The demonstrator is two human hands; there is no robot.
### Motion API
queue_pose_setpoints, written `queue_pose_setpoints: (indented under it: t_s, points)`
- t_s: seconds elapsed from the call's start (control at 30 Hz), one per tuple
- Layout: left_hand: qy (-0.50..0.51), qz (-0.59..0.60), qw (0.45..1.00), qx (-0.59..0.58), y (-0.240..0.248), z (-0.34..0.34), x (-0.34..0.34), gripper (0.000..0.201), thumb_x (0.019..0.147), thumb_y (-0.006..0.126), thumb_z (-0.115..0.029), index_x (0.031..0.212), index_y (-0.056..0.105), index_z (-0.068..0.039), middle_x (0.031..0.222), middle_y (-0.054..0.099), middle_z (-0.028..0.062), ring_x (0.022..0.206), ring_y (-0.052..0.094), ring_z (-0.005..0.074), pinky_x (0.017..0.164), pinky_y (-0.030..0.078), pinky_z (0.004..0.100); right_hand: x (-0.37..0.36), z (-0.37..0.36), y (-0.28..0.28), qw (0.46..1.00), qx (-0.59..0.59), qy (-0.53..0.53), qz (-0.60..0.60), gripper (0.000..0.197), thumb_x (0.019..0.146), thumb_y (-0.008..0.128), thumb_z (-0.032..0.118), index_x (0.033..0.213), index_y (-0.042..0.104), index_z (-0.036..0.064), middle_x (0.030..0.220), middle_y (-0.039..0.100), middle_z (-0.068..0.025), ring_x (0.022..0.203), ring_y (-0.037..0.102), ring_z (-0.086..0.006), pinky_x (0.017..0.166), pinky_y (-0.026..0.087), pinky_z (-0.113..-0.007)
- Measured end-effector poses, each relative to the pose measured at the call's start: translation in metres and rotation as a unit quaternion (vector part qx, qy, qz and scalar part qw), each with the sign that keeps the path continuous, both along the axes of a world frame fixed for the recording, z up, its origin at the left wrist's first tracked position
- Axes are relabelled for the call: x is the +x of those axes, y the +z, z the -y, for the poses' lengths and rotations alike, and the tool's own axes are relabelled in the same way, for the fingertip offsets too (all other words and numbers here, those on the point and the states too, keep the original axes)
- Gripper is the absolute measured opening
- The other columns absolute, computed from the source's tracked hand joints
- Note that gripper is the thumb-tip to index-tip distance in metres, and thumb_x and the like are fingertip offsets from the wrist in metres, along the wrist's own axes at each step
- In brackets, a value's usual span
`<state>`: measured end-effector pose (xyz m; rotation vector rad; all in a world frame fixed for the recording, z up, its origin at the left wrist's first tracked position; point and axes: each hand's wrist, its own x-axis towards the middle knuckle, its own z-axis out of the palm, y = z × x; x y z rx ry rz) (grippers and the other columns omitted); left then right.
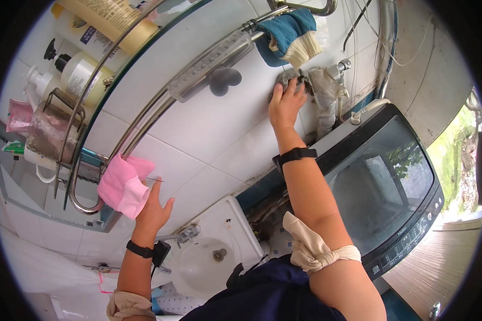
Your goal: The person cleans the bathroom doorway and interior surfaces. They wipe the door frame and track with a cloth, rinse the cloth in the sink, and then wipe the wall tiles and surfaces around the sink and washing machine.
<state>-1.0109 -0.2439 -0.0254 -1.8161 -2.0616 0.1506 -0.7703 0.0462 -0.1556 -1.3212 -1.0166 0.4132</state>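
Note:
My right hand reaches up to the tiled wall, its fingers laid over a crumpled grey rag beside a wrapped pipe. Just above hangs a teal knitted cloth with a cream ribbed cuff, draped on the metal towel rail. At the rail's lower left end, a pink bath mitt hangs down. My left hand is beside it, thumb and a finger apart; the mitt hides part of the hand. Both wrists wear black bands.
A glass shelf with bottles stands at upper left. A clear plastic holder and a dark heart-shaped piece are near the rail. Below are a white sink with a tap and, at right, a black-lidded washing machine. Thin cables hang upper right.

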Motion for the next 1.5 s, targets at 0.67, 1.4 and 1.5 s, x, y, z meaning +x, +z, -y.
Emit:
queue_pose_setpoints:
  t_s: [0.67,1.4,1.5]
  points:
    - [-0.013,-0.022,1.000,-0.007,0.008,-0.001,0.003,0.058,0.069,0.073,-0.028,0.120,0.055,-0.006,0.128,0.036,0.0309,0.120,0.034,0.0476,0.099,0.030,0.0529,-0.031,0.042,0.026,0.984,0.142,0.066,0.085,0.044,0.084,0.056,0.021,0.124,0.050,0.0035,0.138,0.028,-0.0276,0.129,0.014,-0.0546,0.106,0.020,-0.056]
    - [-0.009,-0.006,1.000,-0.023,0.010,-0.002,0.007,0.056,0.069,0.073,-0.027,0.118,0.055,-0.006,0.126,0.038,0.0299,0.117,0.036,0.0459,0.097,0.032,0.0523,-0.055,0.051,-0.005,0.993,0.115,0.024,0.033,0.038,0.087,0.051,0.017,0.118,0.047,-0.0048,0.129,0.031,-0.0355,0.124,0.023,-0.0510,0.105,0.015,-0.059]
    - [-0.018,-0.015,0.999,-0.023,0.005,-0.006,0.007,0.056,0.069,0.073,-0.027,0.118,0.055,-0.006,0.126,0.038,0.0299,0.117,0.037,0.0460,0.097,0.032,0.0522,-0.005,-0.004,0.049,0.983,0.171,-0.027,0.068,0.040,0.087,0.051,0.017,0.121,0.047,-0.0024,0.132,0.033,-0.0302,0.125,0.024,-0.0495,0.105,0.016,-0.058]
